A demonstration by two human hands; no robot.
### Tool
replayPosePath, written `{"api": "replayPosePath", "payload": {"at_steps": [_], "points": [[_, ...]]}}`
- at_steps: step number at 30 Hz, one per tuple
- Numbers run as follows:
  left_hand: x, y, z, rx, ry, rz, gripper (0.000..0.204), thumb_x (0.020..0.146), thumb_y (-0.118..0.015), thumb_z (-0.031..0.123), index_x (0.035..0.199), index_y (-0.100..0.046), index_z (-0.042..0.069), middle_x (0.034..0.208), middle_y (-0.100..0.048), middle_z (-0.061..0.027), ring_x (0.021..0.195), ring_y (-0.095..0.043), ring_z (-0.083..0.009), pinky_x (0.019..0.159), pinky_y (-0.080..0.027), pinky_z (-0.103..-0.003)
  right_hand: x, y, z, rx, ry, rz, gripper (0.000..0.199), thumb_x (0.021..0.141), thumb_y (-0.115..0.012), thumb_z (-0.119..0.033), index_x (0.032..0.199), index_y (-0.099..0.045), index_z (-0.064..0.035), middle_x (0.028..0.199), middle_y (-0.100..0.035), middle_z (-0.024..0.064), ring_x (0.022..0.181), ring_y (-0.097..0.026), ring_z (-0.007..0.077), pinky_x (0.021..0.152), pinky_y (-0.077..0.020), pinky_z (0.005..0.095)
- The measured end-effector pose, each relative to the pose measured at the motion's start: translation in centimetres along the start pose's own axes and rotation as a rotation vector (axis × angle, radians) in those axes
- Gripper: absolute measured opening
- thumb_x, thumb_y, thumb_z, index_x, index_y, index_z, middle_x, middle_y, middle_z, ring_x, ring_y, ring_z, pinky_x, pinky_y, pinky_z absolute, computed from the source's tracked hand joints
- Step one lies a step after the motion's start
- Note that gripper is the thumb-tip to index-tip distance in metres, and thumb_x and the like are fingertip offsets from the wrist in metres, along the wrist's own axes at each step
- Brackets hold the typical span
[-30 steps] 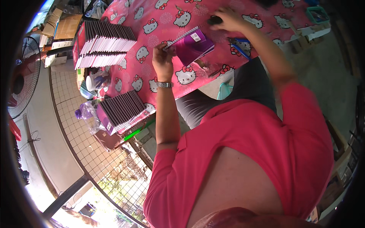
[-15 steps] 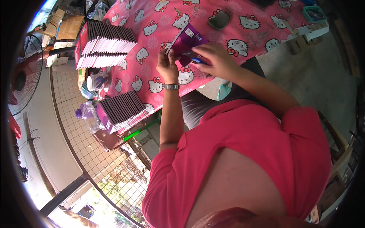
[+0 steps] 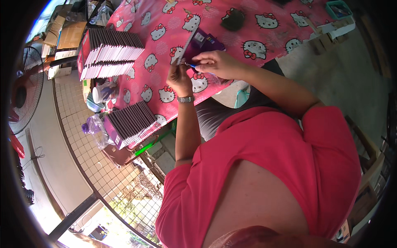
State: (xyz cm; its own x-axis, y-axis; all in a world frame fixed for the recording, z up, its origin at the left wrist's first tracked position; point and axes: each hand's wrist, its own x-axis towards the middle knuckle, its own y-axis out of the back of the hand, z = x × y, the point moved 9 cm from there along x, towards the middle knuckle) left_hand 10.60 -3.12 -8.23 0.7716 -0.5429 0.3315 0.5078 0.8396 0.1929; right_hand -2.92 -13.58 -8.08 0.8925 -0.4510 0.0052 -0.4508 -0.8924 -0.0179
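A purple spiral-bound notebook (image 3: 202, 41) is held tilted above the pink patterned tablecloth (image 3: 165, 58). My left hand (image 3: 179, 80), with a metal watch on its wrist, pinches the near end of the notebook's spiral edge. My right hand (image 3: 219, 65) is closed around a small tool with blue handles, which looks like pliers (image 3: 192, 65). The tool's metal tip is at the near end of the spiral, next to my left fingertips. The fingers cover much of the tool, and the exact contact with the wire is too small to make out.
On the left stand a tall stack of spiral notebooks (image 3: 111, 53) and a smaller stack (image 3: 131, 122). Nearby are a white tub (image 3: 99, 94) and a purple-capped bottle (image 3: 94, 127). A dark dish (image 3: 233, 20) lies farther back, a teal basket (image 3: 340, 10) far right. A fan (image 3: 25, 89) is at far left.
My right hand has moved left, bringing the tool's tip to the near end of the spiral beside my left fingers. The notebook has tilted slightly, with my left hand still gripping it.
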Motion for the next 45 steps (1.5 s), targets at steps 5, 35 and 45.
{"api": "replayPosePath", "payload": {"at_steps": [5,35,45], "points": [[-1.0,10.4,-4.6,0.126,0.251,0.422,0.029,0.092,-0.067,0.014,0.108,-0.061,-0.010,0.093,-0.066,-0.0130,0.077,-0.063,-0.0205,0.057,-0.056,-0.033,-4.3,10.5,0.3,-0.835,0.250,0.416,0.040,0.084,-0.073,-0.023,0.118,-0.061,-0.0069,0.108,-0.063,0.0117,0.101,-0.060,0.0306,0.088,-0.0485,0.0402],[0.6,-9.2,7.9,0.856,-0.621,-0.479,0.017,0.090,-0.060,0.014,0.107,-0.061,0.008,0.094,-0.065,-0.0106,0.094,-0.060,-0.0326,0.086,-0.042,-0.046,-0.2,10.3,-3.5,-0.692,0.497,0.353,0.017,0.087,-0.069,-0.022,0.103,-0.073,-0.0166,0.089,-0.061,0.0008,0.089,-0.061,0.0162,0.083,-0.0400,0.0369],[-0.1,-9.1,7.5,0.888,-0.640,-0.403,0.017,0.091,-0.061,0.016,0.106,-0.060,0.009,0.093,-0.065,-0.0077,0.092,-0.060,-0.0296,0.092,-0.040,-0.046,0.4,9.1,-1.8,-0.470,0.296,0.060,0.021,0.088,-0.067,-0.016,0.107,-0.068,-0.0100,0.099,-0.063,0.0075,0.088,-0.065,0.0244,0.073,-0.0500,0.0343]]}}
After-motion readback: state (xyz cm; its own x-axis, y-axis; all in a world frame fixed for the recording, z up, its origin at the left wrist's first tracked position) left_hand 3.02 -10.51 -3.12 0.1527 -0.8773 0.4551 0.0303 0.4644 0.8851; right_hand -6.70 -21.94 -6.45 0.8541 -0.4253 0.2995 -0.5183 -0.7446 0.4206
